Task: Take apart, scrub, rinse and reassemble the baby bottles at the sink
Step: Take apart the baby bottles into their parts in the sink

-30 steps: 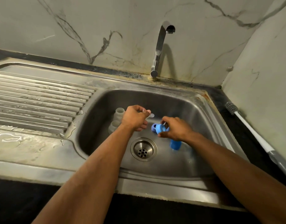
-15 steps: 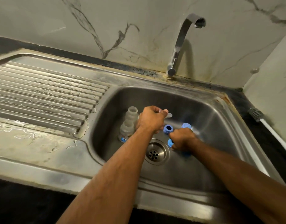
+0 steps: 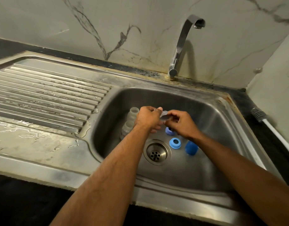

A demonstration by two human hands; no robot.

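Step in hand, as judged: disassembly. A clear teat (image 3: 163, 115) is pinched between left hand (image 3: 147, 119) and right hand (image 3: 181, 123) over the sink (image 3: 205, 111). Rings (image 3: 175, 143), cap (image 3: 191, 148) and bottles (image 3: 131, 121) lie below; scrubbing is called for next.

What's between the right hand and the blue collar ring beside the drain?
Nothing visible. The right hand pinches a clear teat with the left hand; the blue ring lies uncovered on the sink floor just below it.

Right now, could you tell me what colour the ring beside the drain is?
Blue ring, head view.
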